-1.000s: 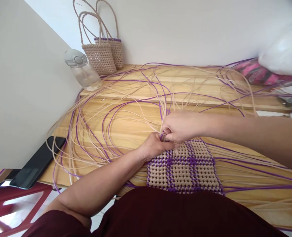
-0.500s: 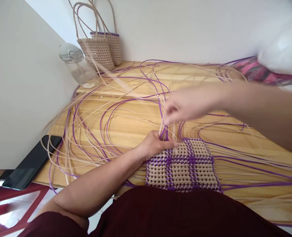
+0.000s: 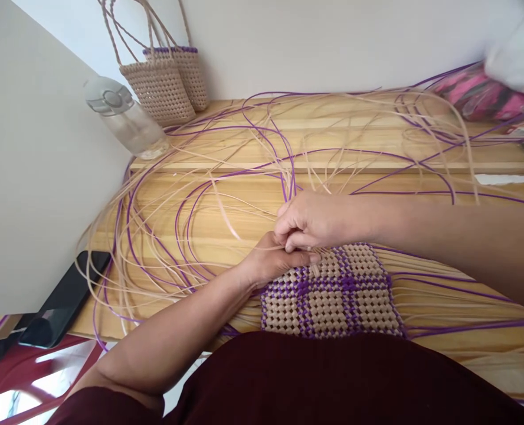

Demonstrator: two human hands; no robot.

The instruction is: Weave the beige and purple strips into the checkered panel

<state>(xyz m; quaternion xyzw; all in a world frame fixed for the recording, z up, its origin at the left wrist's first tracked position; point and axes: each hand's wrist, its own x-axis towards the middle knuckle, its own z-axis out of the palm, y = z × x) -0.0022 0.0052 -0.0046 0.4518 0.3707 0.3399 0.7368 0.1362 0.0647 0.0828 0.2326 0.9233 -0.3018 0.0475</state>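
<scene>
A woven panel (image 3: 328, 304) in beige and purple strands lies at the table's front edge, against my dark red shirt. My left hand (image 3: 271, 260) grips the panel's upper left edge, thumb on top of the weave. Directly above it, my right hand (image 3: 304, 224) is closed in a pinch on a thin beige strand, its knuckles touching my left hand. Purple strands (image 3: 288, 183) rise from behind the right hand. The right fingertips and the strand's entry into the weave are partly hidden. Long loose strands fan out from the panel on every side.
Two woven baskets (image 3: 160, 94) with tall handles stand at the back left, beside a clear bottle (image 3: 129, 124) with a grey lid. A black phone (image 3: 67, 301) lies at the left edge. Pink and white bags (image 3: 470, 91) sit at the back right.
My right hand has come down from above the panel to meet my left hand. A beige strand trailing at left has swung lower. The left hand keeps its place on the panel.
</scene>
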